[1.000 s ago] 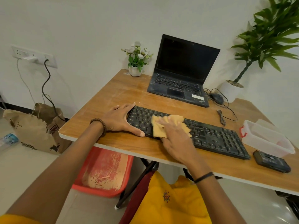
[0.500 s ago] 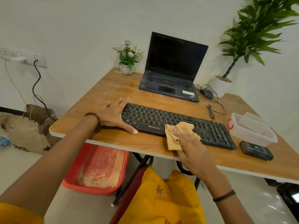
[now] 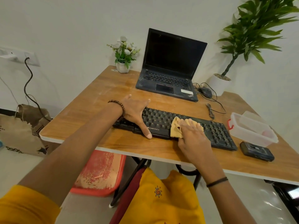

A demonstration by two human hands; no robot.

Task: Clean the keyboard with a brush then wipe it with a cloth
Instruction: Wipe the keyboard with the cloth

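Keyboard (image 3: 161, 122), black, lies along the near edge of the wooden bench (image 3: 100, 88), in front of an open laptop (image 3: 169, 70). The left hand (image 3: 135, 110) rests flat on its left end, fingers spread, thumb reaching over the front edge; its grip is apart, clamped on nothing. The right hand (image 3: 193, 135) presses a yellow cloth (image 3: 176, 128) onto the keys at the middle, fingers laid over the cloth, its grip pinning it down. A clear plastic box (image 3: 252, 128) sits just beside the keyboard's right end.
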